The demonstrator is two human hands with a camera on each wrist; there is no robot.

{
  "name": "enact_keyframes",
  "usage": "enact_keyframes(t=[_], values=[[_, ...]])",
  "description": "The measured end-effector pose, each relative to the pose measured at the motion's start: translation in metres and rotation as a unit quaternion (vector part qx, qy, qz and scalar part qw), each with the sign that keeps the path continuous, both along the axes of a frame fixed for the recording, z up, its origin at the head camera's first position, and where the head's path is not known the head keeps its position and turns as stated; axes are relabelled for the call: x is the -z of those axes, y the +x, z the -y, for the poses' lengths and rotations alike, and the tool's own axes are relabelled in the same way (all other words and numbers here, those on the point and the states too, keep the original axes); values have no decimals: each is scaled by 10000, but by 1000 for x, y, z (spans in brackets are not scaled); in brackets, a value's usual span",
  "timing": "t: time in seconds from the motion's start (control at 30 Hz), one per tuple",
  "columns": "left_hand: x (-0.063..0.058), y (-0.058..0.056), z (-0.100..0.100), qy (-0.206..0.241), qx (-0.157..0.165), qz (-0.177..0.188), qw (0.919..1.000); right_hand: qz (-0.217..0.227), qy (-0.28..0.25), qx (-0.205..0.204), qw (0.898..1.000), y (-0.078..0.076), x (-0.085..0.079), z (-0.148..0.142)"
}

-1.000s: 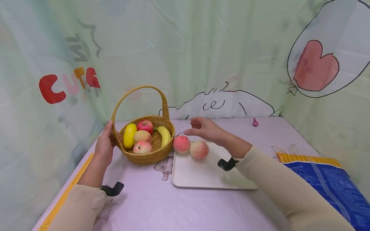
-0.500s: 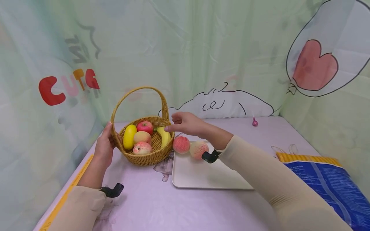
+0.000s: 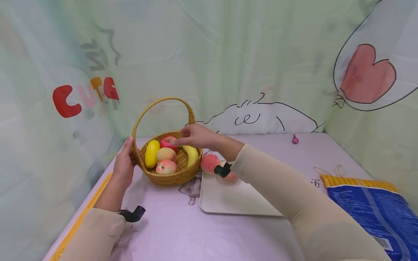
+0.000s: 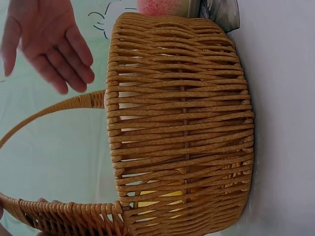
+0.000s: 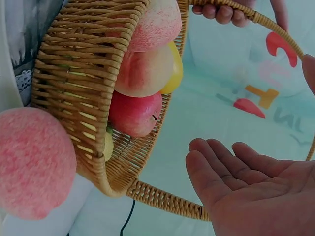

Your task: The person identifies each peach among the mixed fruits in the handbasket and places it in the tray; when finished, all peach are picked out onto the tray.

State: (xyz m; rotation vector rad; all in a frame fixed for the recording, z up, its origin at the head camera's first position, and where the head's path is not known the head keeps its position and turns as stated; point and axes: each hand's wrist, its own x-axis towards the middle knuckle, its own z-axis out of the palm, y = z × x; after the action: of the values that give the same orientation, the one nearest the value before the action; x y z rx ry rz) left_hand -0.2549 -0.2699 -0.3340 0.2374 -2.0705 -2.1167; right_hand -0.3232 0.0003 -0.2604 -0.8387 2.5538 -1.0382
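My left hand [image 3: 125,161] grips the wicker basket [image 3: 169,180] where its handle meets the left rim; its fingers [image 5: 224,14] curl round the handle in the right wrist view. Over the basket's right part hovers my right hand [image 3: 204,137], fingers extended and apart from the fruit, with an open palm in both wrist views. Inside lie a red apple [image 3: 167,142], a long yellow fruit [image 3: 152,154], a pale peach [image 3: 166,155], a pink-speckled peach [image 3: 167,168] and a banana [image 3: 191,156], partly hidden by the right hand.
A white tray [image 3: 241,201] stands right of the basket, with a pink peach [image 3: 209,164] and another peach [image 3: 232,176], mostly hidden by the right wrist. A blue bag [image 3: 369,210] lies at the right. A small purple object [image 3: 295,139] is near the back curtain.
My right hand has moved left from above the tray's peaches to over the basket. The left hand keeps its hold on the handle. The view has shifted slightly.
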Motion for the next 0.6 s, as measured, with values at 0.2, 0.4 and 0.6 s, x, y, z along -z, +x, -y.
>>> enact_keyframes(t=[0.2, 0.4, 0.6], values=[[-1, -2, 1, 1, -4, 8, 10000, 81, 325, -116, 9994, -13, 4, 23], [-2, -3, 0, -3, 7, -4, 10000, 131, 712, -129, 9973, -27, 9, 45], [0, -3, 1, 45, -40, 42, 10000, 165, 1014, -53, 9947, -40, 18, 64]])
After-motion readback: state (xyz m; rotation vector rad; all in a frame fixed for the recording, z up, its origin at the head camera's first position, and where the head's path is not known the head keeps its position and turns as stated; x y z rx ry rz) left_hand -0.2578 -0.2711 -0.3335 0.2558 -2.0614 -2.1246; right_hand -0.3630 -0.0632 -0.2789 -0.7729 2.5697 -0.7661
